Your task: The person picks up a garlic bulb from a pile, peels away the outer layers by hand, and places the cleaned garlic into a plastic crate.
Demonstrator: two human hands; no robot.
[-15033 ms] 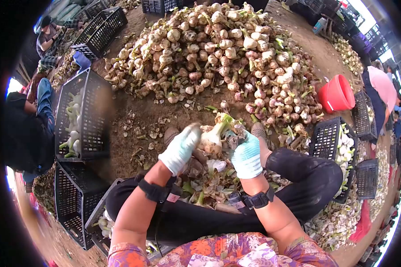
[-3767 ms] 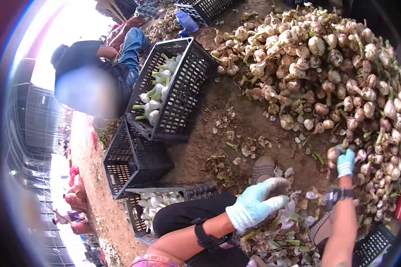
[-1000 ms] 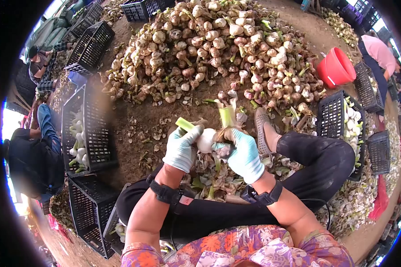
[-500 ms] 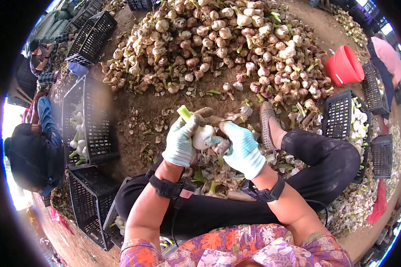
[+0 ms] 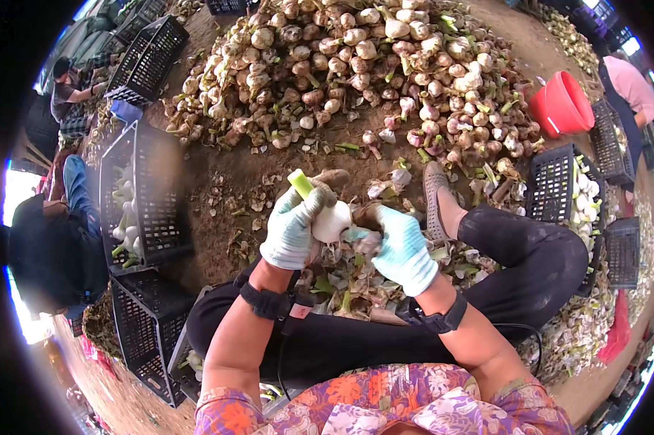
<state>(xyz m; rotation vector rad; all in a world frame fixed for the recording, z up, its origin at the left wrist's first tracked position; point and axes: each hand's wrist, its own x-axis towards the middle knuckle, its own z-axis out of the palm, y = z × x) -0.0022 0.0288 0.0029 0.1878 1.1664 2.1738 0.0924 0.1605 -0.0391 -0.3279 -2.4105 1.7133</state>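
Observation:
My left hand (image 5: 294,226), in a pale glove with dirty fingertips, is wrapped round a white garlic bulb (image 5: 332,222) whose short green stem (image 5: 300,183) points up and to the left. My right hand (image 5: 396,243), gloved as well, has its fingers curled at the bulb's right side. Whether those fingers hold a bit of skin or a tool is hidden. Loose peelings (image 5: 356,286) lie on the ground beneath both hands, between my legs.
A big heap of unpeeled garlic (image 5: 327,65) lies ahead. Crates with white bulbs stand left (image 5: 153,196) and right (image 5: 552,185). A red bucket (image 5: 561,106) is at the back right. Other people sit at the left (image 5: 55,254) and far left (image 5: 73,94); one is far right (image 5: 631,90).
My right hand has moved slightly right and down, away from the bulb's top. My left hand still holds the bulb, and more of its white surface shows. The far-left person has raised their head.

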